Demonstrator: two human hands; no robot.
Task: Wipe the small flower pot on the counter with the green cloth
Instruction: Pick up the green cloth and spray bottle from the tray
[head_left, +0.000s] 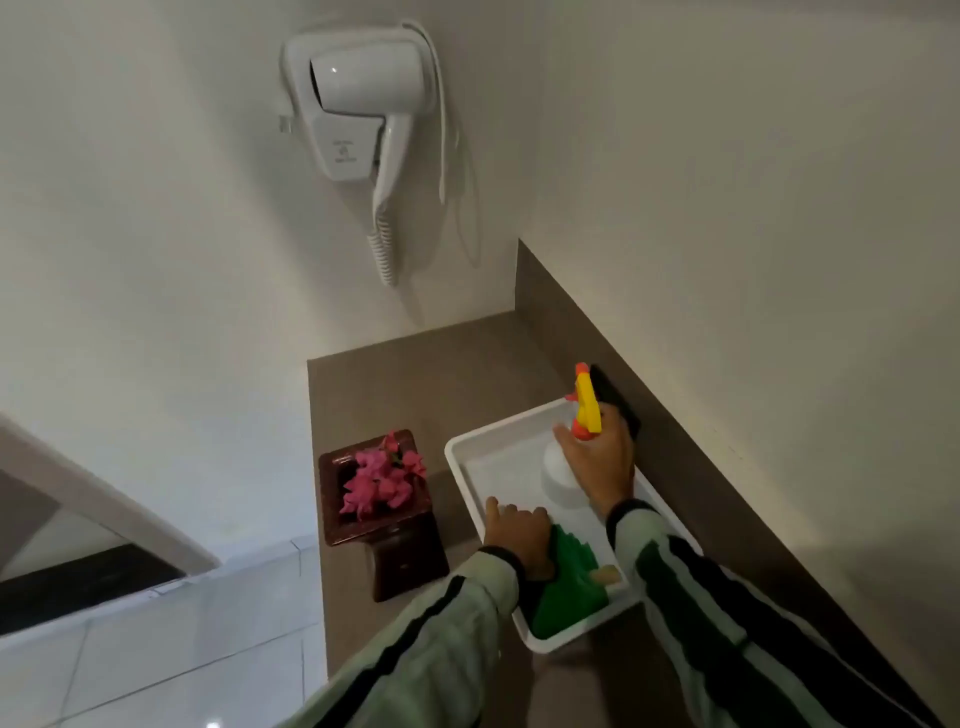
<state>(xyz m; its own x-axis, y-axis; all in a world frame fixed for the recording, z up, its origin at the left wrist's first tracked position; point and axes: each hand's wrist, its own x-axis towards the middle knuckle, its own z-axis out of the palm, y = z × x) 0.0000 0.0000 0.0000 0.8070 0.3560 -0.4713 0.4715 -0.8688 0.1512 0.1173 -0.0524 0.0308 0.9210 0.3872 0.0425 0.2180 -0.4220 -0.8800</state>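
A small dark red-brown flower pot (400, 545) with pink flowers (382, 480) stands on the brown counter (441, 379), left of a white tray (470, 441). The green cloth (569, 587) lies in the tray's near end. My left hand (519, 535) rests on the cloth's far edge, fingers curled over it. My right hand (597, 460) is wrapped around the neck of a white spray bottle (558, 478) with a yellow and orange trigger head (587, 402), standing in the tray.
A small yellowish sponge (608, 574) lies in the tray beside the cloth. A white hair dryer (358, 109) hangs on the wall above the counter. A dark object (618, 400) leans on the brown backsplash behind the bottle. White floor tiles (156, 649) lie left of the counter.
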